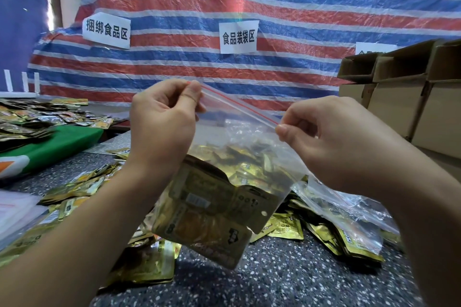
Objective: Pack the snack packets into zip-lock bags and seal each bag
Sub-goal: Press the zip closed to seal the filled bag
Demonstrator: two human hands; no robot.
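Observation:
A clear zip-lock bag with a red zip strip hangs in the air in front of me. Gold snack packets fill its lower half. My left hand pinches the left end of the zip strip between thumb and fingers. My right hand pinches the right end. The strip runs taut and slanting between them, down to the right. I cannot tell whether the zip is pressed closed. Loose gold packets lie heaped on the speckled table under the bag.
Another clear bag with packets lies at the right. Empty bags are stacked at the left edge. A green cloth carries more packets at the far left. Cardboard boxes stand at the right. A striped tarp with paper signs hangs behind.

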